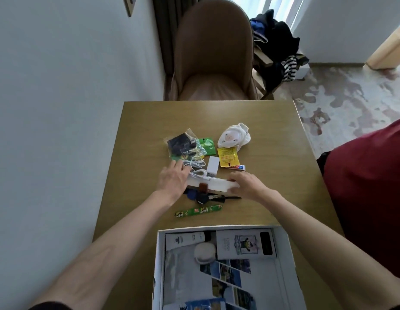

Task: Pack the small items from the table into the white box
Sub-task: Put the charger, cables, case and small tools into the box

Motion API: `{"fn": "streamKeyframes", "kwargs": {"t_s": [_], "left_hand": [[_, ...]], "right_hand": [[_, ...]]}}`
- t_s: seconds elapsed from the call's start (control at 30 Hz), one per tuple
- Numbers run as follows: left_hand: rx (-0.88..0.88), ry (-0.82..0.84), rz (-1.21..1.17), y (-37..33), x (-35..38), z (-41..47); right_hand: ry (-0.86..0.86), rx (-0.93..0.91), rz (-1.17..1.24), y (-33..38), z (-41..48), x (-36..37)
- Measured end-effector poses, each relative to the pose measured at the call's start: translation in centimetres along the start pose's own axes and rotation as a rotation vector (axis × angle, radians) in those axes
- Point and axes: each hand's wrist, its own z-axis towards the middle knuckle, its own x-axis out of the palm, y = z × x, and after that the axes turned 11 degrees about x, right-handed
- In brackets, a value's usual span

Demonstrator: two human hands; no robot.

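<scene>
The open white box (159, 262) stands at the table's near edge. Inside lie a white tube, a round white case, a printed card and a brochure. Beyond it, my left hand (172, 181) and my right hand (246, 183) grip the two ends of a flat white case (213, 184), which rests low over a bunch of keys (200, 198) and a black pen (230, 197). A white cable (195, 168) touches my left fingers. Behind are a white charger (212, 167), a yellow sachet (227, 158), a small tube (236, 168) and a green candy strip (199, 211).
Further back on the wooden table (273, 153) lie a clear bag with dark items (183, 143), a green packet (207, 145) and a white baby sock bundle (234, 138). A brown chair (213, 52) faces the far edge. A wall runs along the left, a red seat (369, 186) on the right.
</scene>
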Motion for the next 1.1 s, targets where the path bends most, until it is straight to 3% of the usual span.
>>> {"fn": "streamKeyframes", "kwargs": {"t_s": [0.2, 0.47, 0.67, 0.77, 0.9, 1.0, 1.1], "left_hand": [[0.072, -0.025, 0.036, -0.9, -0.3, 0.4], [-0.1, -0.331, -0.299, -2.8, -4.9, -3.1], [-0.297, -0.434, -0.405, -7.0, -8.9, -8.5], [-0.384, -0.436, -0.464, -9.0, -9.7, -11.2], [-0.493, -0.545, -0.555, -11.4, -9.7, -15.0], [-0.503, -0.661, -0.737, -12.7, -9.7, -17.8], [-0.642, -0.626, -0.843, -13.1, -9.2, -20.3]], "right_hand": [[-0.071, -0.004, 0.012, -1.0, -3.9, -2.8], [-0.332, -0.089, 0.192, -2.9, -9.5, -5.0], [-0.382, -0.198, 0.411, -3.2, -12.6, -6.7], [-0.328, -0.283, 0.52, -2.7, -13.8, -6.9], [-0.102, -0.4, 0.664, -1.4, -15.7, -6.1], [-0.008, -0.433, 0.596, -0.2, -17.1, -4.9], [0.019, -0.439, 0.494, 0.8, -18.5, -3.3]]}}
